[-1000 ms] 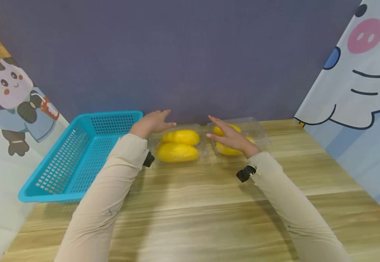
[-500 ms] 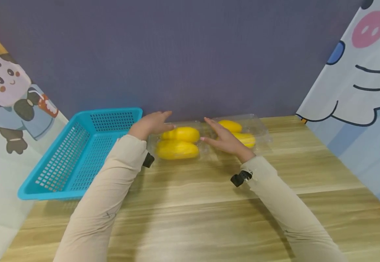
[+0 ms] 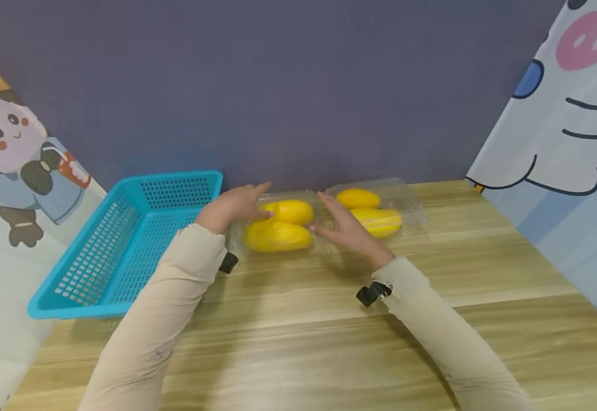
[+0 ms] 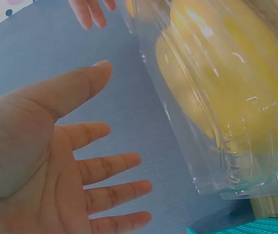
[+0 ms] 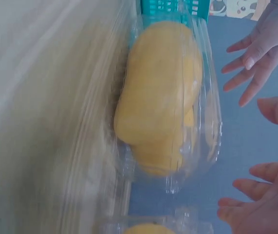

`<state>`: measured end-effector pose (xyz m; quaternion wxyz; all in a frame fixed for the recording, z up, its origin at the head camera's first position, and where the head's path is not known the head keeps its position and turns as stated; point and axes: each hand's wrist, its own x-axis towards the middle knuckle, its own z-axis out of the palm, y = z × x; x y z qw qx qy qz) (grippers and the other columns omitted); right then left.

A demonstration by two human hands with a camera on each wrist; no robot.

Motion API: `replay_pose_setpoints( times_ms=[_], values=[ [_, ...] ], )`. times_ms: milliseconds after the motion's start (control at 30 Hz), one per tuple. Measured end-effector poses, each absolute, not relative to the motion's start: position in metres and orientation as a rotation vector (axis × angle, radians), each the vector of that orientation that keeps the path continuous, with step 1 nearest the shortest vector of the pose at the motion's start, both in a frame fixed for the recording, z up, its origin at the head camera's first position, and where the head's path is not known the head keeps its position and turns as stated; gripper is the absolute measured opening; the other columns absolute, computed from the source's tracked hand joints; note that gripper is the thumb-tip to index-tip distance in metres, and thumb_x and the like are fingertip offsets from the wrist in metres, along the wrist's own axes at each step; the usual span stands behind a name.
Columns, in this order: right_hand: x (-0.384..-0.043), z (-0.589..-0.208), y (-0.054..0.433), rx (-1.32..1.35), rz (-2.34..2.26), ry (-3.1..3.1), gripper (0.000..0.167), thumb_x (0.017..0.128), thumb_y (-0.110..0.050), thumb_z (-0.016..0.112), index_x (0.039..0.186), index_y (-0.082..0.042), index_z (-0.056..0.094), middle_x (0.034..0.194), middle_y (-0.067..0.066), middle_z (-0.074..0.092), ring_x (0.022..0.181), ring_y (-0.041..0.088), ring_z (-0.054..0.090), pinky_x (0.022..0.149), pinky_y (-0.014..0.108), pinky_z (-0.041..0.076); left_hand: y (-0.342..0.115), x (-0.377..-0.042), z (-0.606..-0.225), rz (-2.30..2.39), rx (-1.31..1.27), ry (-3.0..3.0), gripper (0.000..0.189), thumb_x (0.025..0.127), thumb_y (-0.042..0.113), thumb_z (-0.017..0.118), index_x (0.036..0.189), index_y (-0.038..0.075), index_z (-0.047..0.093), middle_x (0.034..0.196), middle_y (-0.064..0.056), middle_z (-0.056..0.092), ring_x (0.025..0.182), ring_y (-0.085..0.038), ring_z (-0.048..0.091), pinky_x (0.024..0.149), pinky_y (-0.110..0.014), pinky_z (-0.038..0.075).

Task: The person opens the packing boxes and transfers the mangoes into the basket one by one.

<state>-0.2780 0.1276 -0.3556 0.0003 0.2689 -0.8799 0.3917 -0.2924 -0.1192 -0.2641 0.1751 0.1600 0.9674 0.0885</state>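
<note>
Two oblong yellow fruits [image 3: 277, 236] lie side by side in a clear plastic clamshell box [image 4: 177, 161]. At the box's left end in the head view, my left hand [image 3: 236, 205] hovers with fingers spread, overlapping part of the rear fruit. Opposite it, my right hand [image 3: 347, 228] reaches in with straight fingers, thumb tip right at the box's right end. Both wrist views show the palms facing the box and nothing held. A second clear box [image 3: 398, 197] with two more yellow fruits [image 3: 380, 221] sits just behind and right of my right hand.
A blue plastic basket [image 3: 123, 251] with perforated walls stands on the left of the wooden table [image 3: 303, 342]. Right behind the boxes rises a dark grey-blue panel [image 3: 298, 91]. Cartoon-printed sheets [image 3: 550, 148] flank the table.
My right hand has moved left and slightly down, uncovering the fruits in the right box. My left hand has come lower, closer over the left box. The boxes have stayed in place.
</note>
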Motion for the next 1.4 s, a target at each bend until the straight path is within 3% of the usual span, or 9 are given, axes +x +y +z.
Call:
replay_pose_setpoints(
  times_ms=[267, 567, 700, 1033, 1400],
  values=[
    [-0.27, -0.36, 0.118, 0.797, 1.233, -2.751, 0.083, 0.09, -0.034, 0.061, 0.152, -0.007, 0.012, 0.157, 0.015, 0.011, 0.143, 0.036, 0.011, 0.111, 0.058, 0.011, -0.119, -0.283, -0.263, 0.211, 0.442, 2.735, 0.076, 0.095, 0.038, 0.053, 0.153, 0.016, 0.01, 0.156, -0.019, 0.013, 0.142, -0.037, 0.013, 0.111, -0.055, 0.02],
    [-0.264, -0.371, 0.113, 0.755, 1.265, -2.736, 0.083, 0.091, -0.035, 0.06, 0.151, -0.005, 0.011, 0.156, 0.017, 0.01, 0.142, 0.035, 0.015, 0.11, 0.054, 0.02, -0.119, -0.276, -0.269, 0.186, 0.488, 2.742, 0.076, 0.094, 0.035, 0.056, 0.152, 0.011, 0.014, 0.155, -0.016, 0.019, 0.142, -0.036, 0.015, 0.113, -0.053, 0.019],
    [-0.261, -0.375, 0.111, 0.738, 1.231, -2.733, 0.083, 0.09, -0.032, 0.061, 0.149, 0.002, 0.013, 0.155, 0.022, 0.011, 0.141, 0.038, 0.016, 0.111, 0.054, 0.017, -0.119, -0.275, -0.272, 0.164, 0.529, 2.768, 0.076, 0.093, 0.034, 0.058, 0.151, 0.008, 0.017, 0.155, -0.016, 0.02, 0.142, -0.037, 0.016, 0.113, -0.051, 0.018],
    [-0.259, -0.385, 0.103, 0.729, 1.133, -2.759, 0.086, 0.091, -0.031, 0.06, 0.146, 0.011, 0.009, 0.153, 0.028, 0.01, 0.141, 0.041, 0.013, 0.113, 0.055, 0.012, -0.123, -0.267, -0.275, 0.148, 0.531, 2.798, 0.078, 0.09, 0.031, 0.063, 0.15, 0.007, 0.02, 0.153, -0.022, 0.021, 0.14, -0.042, 0.017, 0.112, -0.054, 0.02],
    [-0.257, -0.394, 0.105, 0.661, 1.172, -2.761, 0.087, 0.092, -0.031, 0.06, 0.146, 0.011, 0.006, 0.152, 0.03, 0.007, 0.141, 0.042, 0.01, 0.114, 0.05, 0.012, -0.123, -0.263, -0.289, 0.148, 0.529, 2.793, 0.082, 0.087, 0.029, 0.067, 0.149, 0.002, 0.021, 0.152, -0.025, 0.02, 0.138, -0.042, 0.021, 0.112, -0.052, 0.021]
  ],
)
